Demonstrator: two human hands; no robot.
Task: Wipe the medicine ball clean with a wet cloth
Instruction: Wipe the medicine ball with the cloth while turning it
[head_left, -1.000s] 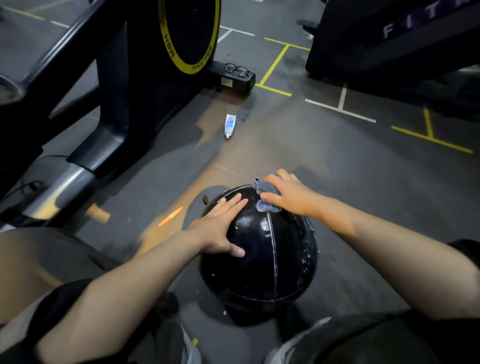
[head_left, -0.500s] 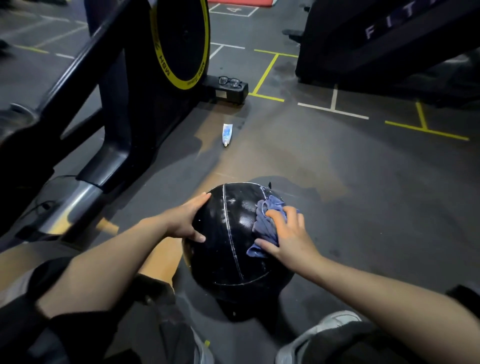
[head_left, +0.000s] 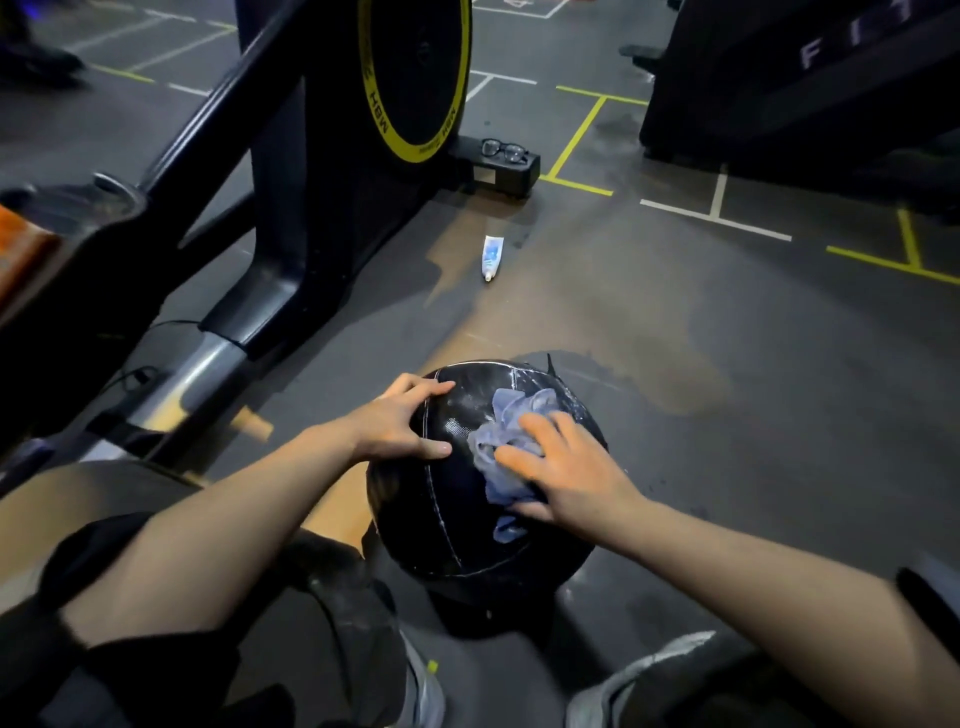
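Observation:
A black medicine ball with thin white seams rests on the grey gym floor between my knees. My left hand lies on its upper left side, fingers spread and curled against the surface. My right hand presses a crumpled pale blue cloth against the ball's upper right side; part of the cloth sticks out above and below my fingers. The right side of the ball is hidden under my hand.
A black exercise bike frame with a yellow-rimmed flywheel stands to the left. A small white and blue tube lies on the floor beyond the ball. Glasses sit on the bike's black foot. A dark machine stands at the back right.
My right hand has slid the cloth from the ball's far top down onto its near right side. My left hand shifted toward the ball's upper left. The seams have turned.

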